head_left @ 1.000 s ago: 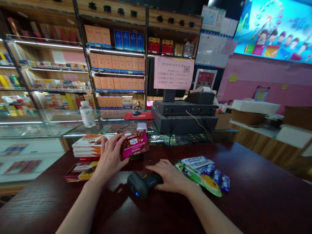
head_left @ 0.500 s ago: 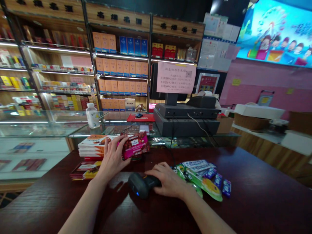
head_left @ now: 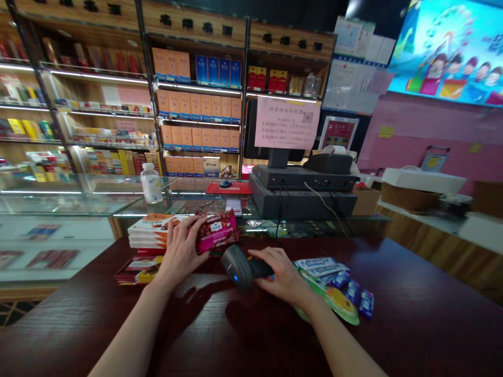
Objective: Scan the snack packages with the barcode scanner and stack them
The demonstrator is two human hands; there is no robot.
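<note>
My left hand (head_left: pixel 181 248) grips a magenta chocolate packet (head_left: pixel 217 232) and holds it tilted up above the dark wooden counter (head_left: pixel 412 319). My right hand (head_left: pixel 280 276) is closed round the handle of a black barcode scanner (head_left: pixel 239 264), lifted off the counter with its blue-lit head pointing left, close below the packet. Just left of my left hand lies a stack of orange and white chocolate boxes (head_left: pixel 148 230).
Blue and green snack packets (head_left: pixel 341 289) lie right of my right hand. More flat boxes (head_left: pixel 135 267) rest at the counter's left. Behind stand a glass display case (head_left: pixel 70 201) with a white bottle (head_left: pixel 151 183), a till with monitor (head_left: pixel 301 180), and stocked shelves (head_left: pixel 196 115).
My right hand has lifted the scanner off the counter and moved it up towards the packet. My left hand still holds the packet in about the same place.
</note>
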